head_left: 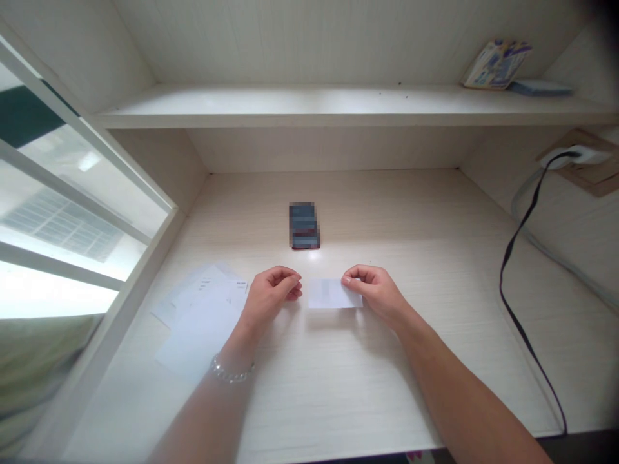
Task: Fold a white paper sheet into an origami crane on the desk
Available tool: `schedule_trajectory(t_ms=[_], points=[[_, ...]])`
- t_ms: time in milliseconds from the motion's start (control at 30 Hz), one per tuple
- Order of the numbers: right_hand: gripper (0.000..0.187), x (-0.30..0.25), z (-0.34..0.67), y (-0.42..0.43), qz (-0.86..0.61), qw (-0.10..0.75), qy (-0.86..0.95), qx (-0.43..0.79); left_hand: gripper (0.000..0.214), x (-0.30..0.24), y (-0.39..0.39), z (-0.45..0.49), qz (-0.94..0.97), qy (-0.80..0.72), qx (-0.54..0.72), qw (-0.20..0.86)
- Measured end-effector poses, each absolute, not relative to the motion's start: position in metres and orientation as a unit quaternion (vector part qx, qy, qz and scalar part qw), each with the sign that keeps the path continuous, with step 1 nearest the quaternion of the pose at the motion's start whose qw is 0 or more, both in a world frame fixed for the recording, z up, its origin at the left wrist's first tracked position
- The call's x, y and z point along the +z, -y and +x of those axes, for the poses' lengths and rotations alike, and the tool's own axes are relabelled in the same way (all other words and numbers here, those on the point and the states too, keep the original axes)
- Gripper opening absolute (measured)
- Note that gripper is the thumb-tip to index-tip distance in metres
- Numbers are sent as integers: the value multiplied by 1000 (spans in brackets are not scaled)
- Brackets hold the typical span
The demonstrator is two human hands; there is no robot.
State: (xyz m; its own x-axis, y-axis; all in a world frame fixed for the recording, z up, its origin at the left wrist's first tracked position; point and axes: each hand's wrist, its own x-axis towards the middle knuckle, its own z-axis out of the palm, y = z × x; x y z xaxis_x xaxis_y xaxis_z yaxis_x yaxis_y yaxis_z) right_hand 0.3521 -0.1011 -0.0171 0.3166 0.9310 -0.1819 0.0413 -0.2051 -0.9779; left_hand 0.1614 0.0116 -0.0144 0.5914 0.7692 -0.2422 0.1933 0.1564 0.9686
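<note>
My right hand [374,290] pinches the right edge of a small white slip of paper [326,294] between thumb and fingers. The slip is held flat a little above the desk, its shadow just below it. To the left of the slip, with a small gap, is my left hand [278,287]; its fingers are curled in toward the thumb and nothing shows in them. A bead bracelet circles that wrist. Beside the left hand lie several overlapping white papers [193,322], some with small print. Behind both hands a dark phone-like object [304,225], blurred by pixelation, rests on the desk.
A pale wooden desk [348,386] sits under a shelf [290,100] holding a colourful box [498,63] and a flat blue item [540,87]. On the right, a black cable [507,258] runs from a wall socket down to the front edge. A barred window [87,212] borders the left.
</note>
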Motion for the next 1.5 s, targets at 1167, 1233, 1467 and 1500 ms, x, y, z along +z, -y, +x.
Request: schedule_trajectory(t_ms=[1167,1233,1467,1500], points=[[23,-17,341,99,-628,471,389,483,24,-15,-5,164,647,-355,158,655],[23,-15,340,100,-622,454,401,496,23,-12,-4,164,673,-338,139,643],[27,-13,338,100,-585,457,409,531,23,-9,-3,164,675,-326,128,649],[26,-13,338,101,-585,456,409,531,23,-9,-3,164,669,-326,131,655]])
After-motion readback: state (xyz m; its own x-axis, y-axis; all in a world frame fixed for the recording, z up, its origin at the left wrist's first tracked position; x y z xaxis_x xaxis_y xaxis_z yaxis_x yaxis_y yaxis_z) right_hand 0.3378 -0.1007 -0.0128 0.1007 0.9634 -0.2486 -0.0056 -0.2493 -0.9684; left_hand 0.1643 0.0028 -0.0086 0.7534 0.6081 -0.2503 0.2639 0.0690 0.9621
